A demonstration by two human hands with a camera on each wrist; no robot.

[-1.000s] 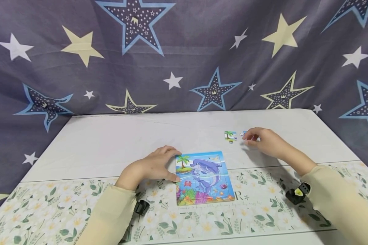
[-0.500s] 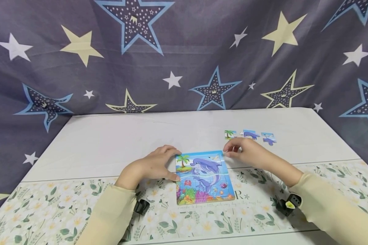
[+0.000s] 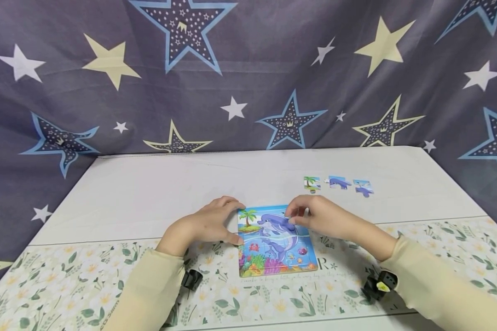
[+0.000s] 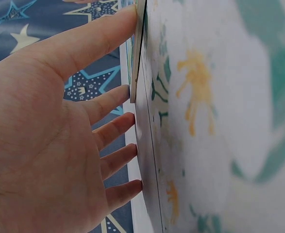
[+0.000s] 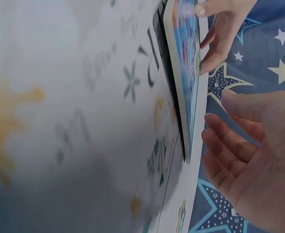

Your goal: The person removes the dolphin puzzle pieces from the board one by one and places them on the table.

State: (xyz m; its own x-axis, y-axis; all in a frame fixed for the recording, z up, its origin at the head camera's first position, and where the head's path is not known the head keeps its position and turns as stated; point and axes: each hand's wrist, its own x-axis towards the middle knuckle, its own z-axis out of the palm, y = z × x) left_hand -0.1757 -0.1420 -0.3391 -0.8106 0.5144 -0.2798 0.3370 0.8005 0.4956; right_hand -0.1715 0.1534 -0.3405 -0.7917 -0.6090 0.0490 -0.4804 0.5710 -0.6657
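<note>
On the white, floral worktop [image 3: 182, 179], three multicoloured jigsaw pieces [image 3: 338, 182] lay far right, outside a square blue dolphin-picture tray [image 3: 268, 208]; the left grip [image 3: 207, 227], spread, touched its left edge; the right grip [image 3: 322, 215], parted, hovered above it.

Table [image 3: 170, 179] with puzzle [image 3: 275, 243], three pieces [image 3: 338, 182]

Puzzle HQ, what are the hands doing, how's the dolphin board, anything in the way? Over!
Left hand touching dolphin board, left side. Right hand over top right corner, nothing seen in grip, covering some picture. Three loose pieces beyond, not blocking.
</note>
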